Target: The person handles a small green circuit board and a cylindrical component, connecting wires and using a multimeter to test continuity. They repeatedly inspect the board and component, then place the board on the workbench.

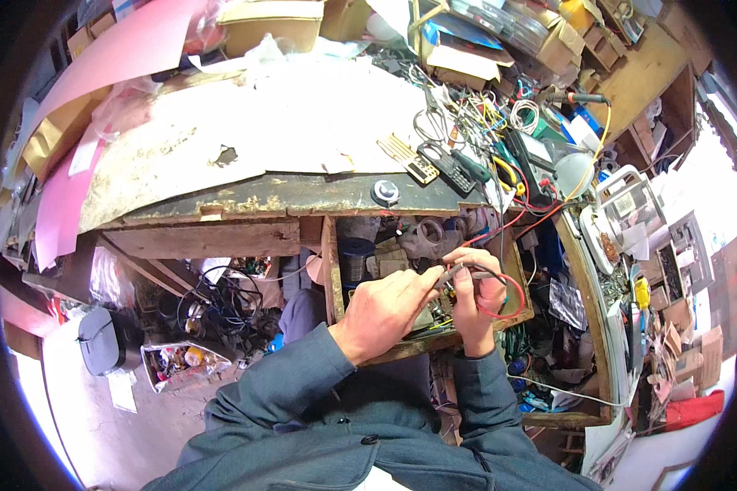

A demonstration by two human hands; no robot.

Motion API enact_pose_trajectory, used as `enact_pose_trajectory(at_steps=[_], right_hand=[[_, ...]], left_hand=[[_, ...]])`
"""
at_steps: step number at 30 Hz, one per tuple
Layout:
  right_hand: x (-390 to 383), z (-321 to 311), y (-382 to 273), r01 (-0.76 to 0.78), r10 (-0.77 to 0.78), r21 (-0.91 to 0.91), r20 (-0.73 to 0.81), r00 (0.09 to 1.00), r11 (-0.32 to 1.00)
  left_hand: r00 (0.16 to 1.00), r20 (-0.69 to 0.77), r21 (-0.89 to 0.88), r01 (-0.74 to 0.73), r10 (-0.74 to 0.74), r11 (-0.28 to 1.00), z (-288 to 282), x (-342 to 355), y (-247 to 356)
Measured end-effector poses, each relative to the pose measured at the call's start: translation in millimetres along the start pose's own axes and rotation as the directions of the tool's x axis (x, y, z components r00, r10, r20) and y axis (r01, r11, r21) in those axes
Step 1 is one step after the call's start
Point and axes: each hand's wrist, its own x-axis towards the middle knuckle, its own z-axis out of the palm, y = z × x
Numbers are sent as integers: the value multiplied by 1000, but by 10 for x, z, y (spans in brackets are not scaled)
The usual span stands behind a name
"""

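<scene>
Both hands meet above an open wooden drawer (pixel 329 270). My left hand (pixel 385 315) is closed, with thumb and forefinger pinching one end of a black and red cable. My right hand (pixel 475 315) is closed too, gripping the cable (pixel 522 301) close beside the left fingers. The cable loops out to the right of the right hand; what its end looks like between the fingertips is too small to make out. Red wires (pixel 526 219) run from near the hands to a dark meter-like box (pixel 532 151) on the bench.
White sheeting covers the worn bench (pixel 303 139). A small round white object (pixel 385 192) sits at its front edge. A phone keypad (pixel 452 168), a green-handled screwdriver (pixel 472 166) and tangled wires lie to the right. Another full drawer (pixel 604 360) stands right; a parts box (pixel 184 368) is on the floor.
</scene>
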Motion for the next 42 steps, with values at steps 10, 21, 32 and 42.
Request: enact_pose_trajectory(at_steps=[10, 21, 32, 42], right_hand=[[45, -406, -186, -328, 308, 27, 278, 910, 944], [560, -984, 372, -404, 557, -451, 281, 782, 796], [270, -1268, 571, -569, 768, -566, 195, 610, 596], [-5, -1252, -71, -250, 610, -778, 207, 765, 577]], left_hand=[[980, 195, 31, -34, 28, 999, 11, -36, 16], [989, -138, 314, -16, 62, 949, -775, 739, -285], [983, 146, 303, -155, 115, 940, -666, 843, -694], [991, 134, 210, -12, -16, 978, -700, 837, -676]])
